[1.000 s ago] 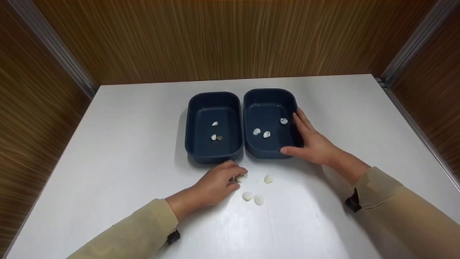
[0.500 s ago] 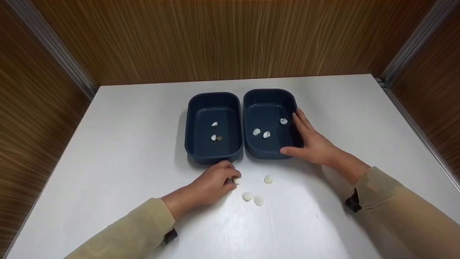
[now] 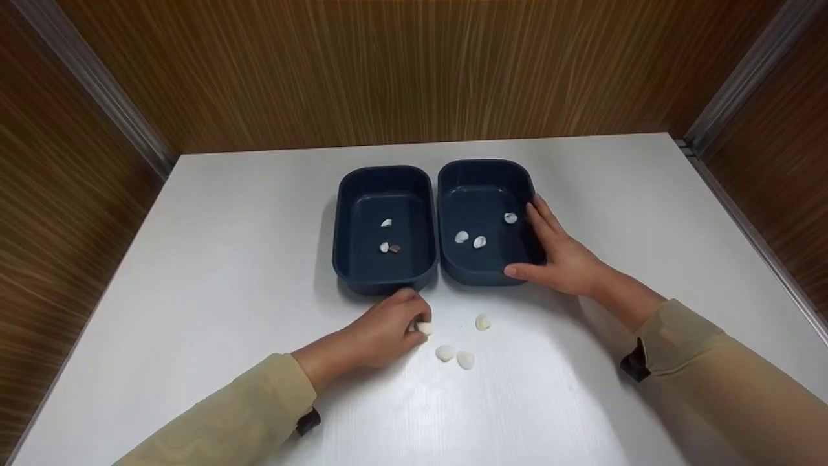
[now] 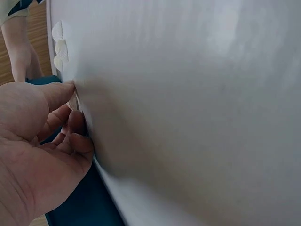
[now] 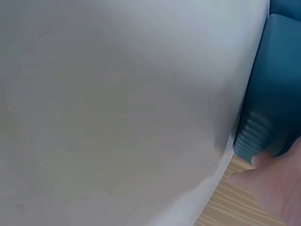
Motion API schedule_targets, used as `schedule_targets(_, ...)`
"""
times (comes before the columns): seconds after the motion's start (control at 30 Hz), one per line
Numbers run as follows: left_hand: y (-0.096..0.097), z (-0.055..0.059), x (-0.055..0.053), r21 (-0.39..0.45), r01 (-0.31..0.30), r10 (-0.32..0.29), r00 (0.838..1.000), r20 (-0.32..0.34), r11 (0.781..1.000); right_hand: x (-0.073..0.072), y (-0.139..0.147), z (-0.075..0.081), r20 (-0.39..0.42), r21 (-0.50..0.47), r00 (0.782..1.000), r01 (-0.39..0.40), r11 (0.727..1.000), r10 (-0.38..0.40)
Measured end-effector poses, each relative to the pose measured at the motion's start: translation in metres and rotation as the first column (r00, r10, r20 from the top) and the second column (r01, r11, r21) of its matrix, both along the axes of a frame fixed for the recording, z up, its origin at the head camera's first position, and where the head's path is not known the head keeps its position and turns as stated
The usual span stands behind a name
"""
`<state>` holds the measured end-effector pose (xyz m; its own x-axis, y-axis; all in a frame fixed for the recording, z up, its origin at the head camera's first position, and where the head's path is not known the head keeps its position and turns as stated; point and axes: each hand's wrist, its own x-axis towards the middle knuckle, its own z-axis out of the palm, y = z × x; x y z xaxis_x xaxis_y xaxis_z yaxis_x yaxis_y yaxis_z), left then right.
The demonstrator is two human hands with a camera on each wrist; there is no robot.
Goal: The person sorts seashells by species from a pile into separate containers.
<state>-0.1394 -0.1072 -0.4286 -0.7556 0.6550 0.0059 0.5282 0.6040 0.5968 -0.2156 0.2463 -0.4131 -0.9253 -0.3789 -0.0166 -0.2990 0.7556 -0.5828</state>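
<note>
Down on the white table, my left hand (image 3: 381, 331) pinches a small pale seashell (image 3: 424, 328) between thumb and fingers, just in front of the left blue bin (image 3: 381, 287). The left wrist view shows the shell (image 4: 73, 101) at the fingertips, partly covered by them. My right hand (image 3: 569, 262) rests on the right blue bin (image 3: 482, 278), with straight fingers along its right side and the thumb over its front corner. Near the left hand lie three loose pale shells, one shell (image 3: 483, 322) farther back and a pair (image 3: 446, 353) closer to me.
Inside the left bin are two white shells (image 3: 386, 223) and a small brown piece (image 3: 394, 248). Three white shells (image 3: 479, 242) lie in the right bin. The bins stand side by side, with a wood-grain panel (image 3: 414, 77) behind the table (image 3: 246, 259).
My left hand has drawn slightly left and toward me, its fingers closing around the shell. The right hand has stayed on the right bin.
</note>
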Motion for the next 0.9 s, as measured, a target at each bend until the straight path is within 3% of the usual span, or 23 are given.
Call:
schedule_targets(0.3,-0.001,-0.003,0.000,0.032,0.008,-0.007,0.999,-0.036,0.999,0.000,-0.002,0.000,0.003,-0.002,1.000,0.009,1.000,-0.009)
schedule_targets(0.53,-0.002,0.001,0.002,0.044,0.008,-0.008,1.000,-0.017,0.999,0.000,-0.002,0.000,0.010,-0.004,1.000,0.009,1.000,-0.009)
schedule_targets(0.7,-0.001,0.014,0.005,0.060,0.011,-0.010,1.000,-0.004,0.998,0.000,-0.002,0.000,0.008,-0.001,1.000,0.008,1.000,-0.008)
schedule_targets(0.9,0.006,0.040,0.006,0.108,0.032,-0.031,0.999,-0.012,0.994,0.000,-0.002,0.000,0.000,-0.008,1.000,0.004,1.000,-0.004)
